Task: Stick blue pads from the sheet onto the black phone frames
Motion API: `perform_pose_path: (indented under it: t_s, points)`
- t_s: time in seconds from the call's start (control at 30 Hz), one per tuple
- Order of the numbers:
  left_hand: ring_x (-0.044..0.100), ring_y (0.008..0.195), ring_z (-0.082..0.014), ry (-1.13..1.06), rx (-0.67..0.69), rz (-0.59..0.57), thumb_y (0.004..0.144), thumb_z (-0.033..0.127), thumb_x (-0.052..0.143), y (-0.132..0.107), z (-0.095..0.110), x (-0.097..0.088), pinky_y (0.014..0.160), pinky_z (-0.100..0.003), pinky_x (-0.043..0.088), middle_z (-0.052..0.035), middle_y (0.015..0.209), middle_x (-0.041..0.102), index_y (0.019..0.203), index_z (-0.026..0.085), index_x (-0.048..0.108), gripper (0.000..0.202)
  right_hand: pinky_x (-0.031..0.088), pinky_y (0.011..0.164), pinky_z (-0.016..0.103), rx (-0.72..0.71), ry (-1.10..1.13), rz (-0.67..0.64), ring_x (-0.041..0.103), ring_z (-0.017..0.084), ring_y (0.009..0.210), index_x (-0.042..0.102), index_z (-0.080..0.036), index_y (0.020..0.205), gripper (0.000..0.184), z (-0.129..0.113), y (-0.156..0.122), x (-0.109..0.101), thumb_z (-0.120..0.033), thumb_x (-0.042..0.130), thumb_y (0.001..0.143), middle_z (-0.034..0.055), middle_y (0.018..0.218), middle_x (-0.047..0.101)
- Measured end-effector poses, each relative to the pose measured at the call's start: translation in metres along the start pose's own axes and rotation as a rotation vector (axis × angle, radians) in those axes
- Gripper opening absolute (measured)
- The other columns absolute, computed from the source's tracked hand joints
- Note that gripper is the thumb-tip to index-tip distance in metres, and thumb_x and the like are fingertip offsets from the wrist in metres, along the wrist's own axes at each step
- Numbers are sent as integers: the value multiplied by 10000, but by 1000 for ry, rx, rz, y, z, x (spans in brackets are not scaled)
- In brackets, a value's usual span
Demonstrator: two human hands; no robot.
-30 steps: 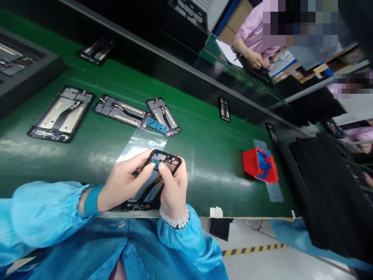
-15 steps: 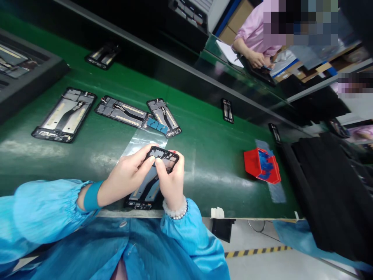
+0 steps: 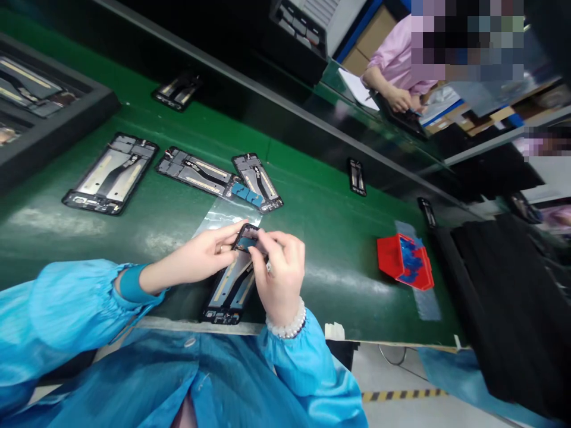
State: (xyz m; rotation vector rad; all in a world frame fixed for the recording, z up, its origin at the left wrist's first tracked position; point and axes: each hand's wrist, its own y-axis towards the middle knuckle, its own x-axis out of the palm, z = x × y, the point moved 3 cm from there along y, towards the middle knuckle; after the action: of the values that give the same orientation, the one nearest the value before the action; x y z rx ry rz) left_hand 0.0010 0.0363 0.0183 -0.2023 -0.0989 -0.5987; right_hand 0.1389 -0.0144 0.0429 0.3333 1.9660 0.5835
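Note:
A black phone frame (image 3: 232, 285) lies near the front edge of the green belt (image 3: 321, 238), its inside facing up. My left hand (image 3: 200, 258) grips its far end from the left, fingers closed on the edge. My right hand (image 3: 279, 270) is curled over the same end, thumb and forefinger pinched at a small blue piece there. Both sleeves are blue; a bead bracelet circles my right wrist.
Three more phone frames (image 3: 111, 172) (image 3: 196, 172) (image 3: 259, 181) lie farther back on the belt, with others beyond. A red bin (image 3: 404, 261) of blue bits sits to the right. A dark tray (image 3: 40, 101) stands at far left. Another person works across the line.
The frame has come down flatter onto the belt. My right hand has shifted from gripping its right edge to pinching at its top end. The view has drifted slightly.

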Motion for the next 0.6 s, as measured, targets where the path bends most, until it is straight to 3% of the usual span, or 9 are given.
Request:
perform_pose_path:
  t_s: [0.1, 0.23, 0.47, 0.6]
  points:
    - [594, 1134, -278, 2, 28, -11, 723, 211, 596, 0, 0, 1, 975, -373, 471, -126, 1263, 612, 1336, 113, 486, 631, 419, 801, 310, -185, -89, -32, 539, 170, 908, 660, -229, 920, 95, -9, 2, 0, -216, 591, 856, 18, 843, 667]
    - [647, 1038, -256, 94, 60, -19, 758, 205, 559, -1, -6, 0, 934, -386, 504, -103, 1201, 649, 1329, 139, 496, 579, 394, 767, 305, -297, -147, -55, 545, 156, 879, 658, -196, 887, 67, -12, 7, 2, -202, 603, 849, 8, 816, 681]
    - [676, 873, -211, 225, 80, -9, 820, 207, 512, -2, -20, -4, 905, -416, 514, -63, 1001, 692, 1387, 187, 423, 575, 378, 800, 321, -379, -229, -62, 550, 162, 896, 623, -174, 850, 88, -19, 5, 6, -173, 540, 877, 25, 809, 664]
    - [674, 906, -214, 202, 97, 5, 804, 198, 518, -1, -18, -3, 908, -403, 516, -73, 1092, 679, 1358, 185, 465, 557, 378, 817, 316, -392, -207, -89, 533, 170, 941, 594, -181, 816, 111, -15, 6, 10, -158, 507, 880, 36, 845, 651]
